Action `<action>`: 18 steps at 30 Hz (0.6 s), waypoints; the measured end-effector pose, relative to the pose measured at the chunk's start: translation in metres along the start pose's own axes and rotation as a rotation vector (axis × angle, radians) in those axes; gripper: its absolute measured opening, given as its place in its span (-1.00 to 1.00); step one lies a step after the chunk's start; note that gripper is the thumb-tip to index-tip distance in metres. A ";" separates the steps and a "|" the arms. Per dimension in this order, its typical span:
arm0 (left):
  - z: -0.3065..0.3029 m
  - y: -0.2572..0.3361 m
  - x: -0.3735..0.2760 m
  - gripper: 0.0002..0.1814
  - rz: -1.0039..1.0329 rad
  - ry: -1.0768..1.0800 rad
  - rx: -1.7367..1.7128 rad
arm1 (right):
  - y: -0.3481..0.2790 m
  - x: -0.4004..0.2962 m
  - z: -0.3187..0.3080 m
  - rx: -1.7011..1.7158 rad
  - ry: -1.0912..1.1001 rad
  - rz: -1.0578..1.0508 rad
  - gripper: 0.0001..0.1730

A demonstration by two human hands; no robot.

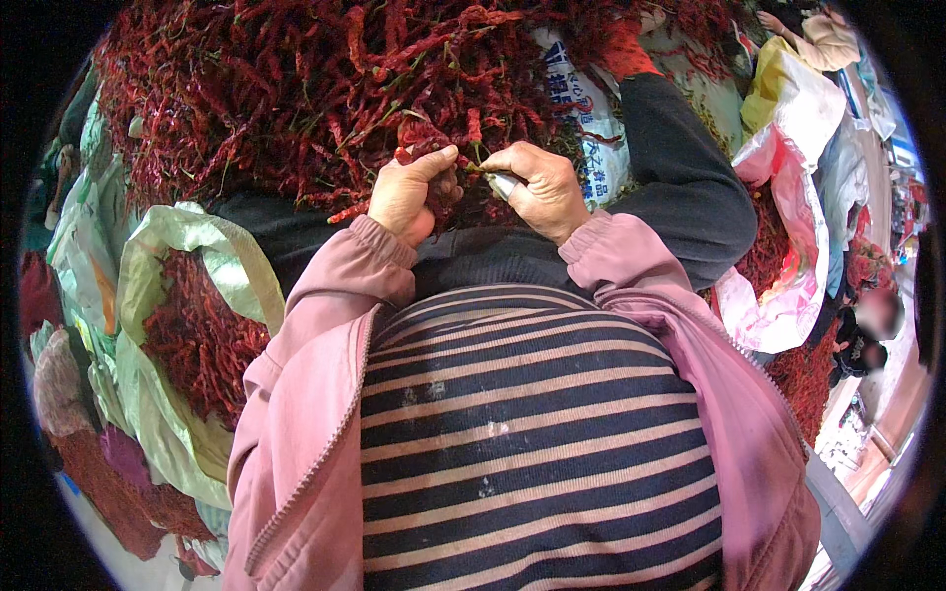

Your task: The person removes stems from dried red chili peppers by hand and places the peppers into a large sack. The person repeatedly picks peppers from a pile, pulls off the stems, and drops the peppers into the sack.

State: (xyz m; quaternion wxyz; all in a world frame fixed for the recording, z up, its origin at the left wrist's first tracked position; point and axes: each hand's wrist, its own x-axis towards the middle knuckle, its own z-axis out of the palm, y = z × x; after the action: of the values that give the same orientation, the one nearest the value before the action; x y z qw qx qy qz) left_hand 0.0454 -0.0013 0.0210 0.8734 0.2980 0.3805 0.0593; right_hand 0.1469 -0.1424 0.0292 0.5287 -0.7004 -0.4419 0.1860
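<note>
My left hand [405, 193] is closed around several dried red chili peppers [425, 140], some poking out above the thumb. Pinched between thumb and forefinger, a pale chili stem [473, 168] sits at the tips of my right hand [543, 188]. A shiny metal thumb piece [504, 183] covers the end of my right thumb. Both hands are close together above my lap, at the near edge of a large heap of dried red chilies [295, 96]. Behind my fingers, part of the held bunch is hidden.
An open pale green woven sack [251, 244] of chilies stands to my left. On the right is a white and pink sack [802, 295] with chilies. A printed white sack [602, 140] lies under the heap's right side. Another person's hand [772, 24] shows at upper right.
</note>
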 end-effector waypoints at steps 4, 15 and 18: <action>-0.003 0.001 -0.001 -0.94 -0.163 0.053 -0.029 | -0.001 -0.002 -0.002 0.025 -0.077 -0.004 -0.72; -0.011 -0.020 0.028 -0.95 -0.164 -0.034 0.013 | 0.018 -0.004 -0.009 0.431 -0.008 0.846 -0.86; -0.006 -0.020 0.027 -0.93 -0.124 -0.045 0.121 | 0.026 0.011 0.002 0.542 -0.004 0.963 -0.87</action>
State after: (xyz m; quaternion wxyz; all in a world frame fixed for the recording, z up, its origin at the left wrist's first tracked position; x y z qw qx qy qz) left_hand 0.0577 -0.0056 -0.0104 0.8640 0.3274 0.3816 -0.0248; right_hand 0.1622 -0.1331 0.0074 0.5446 -0.6618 -0.0089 0.5151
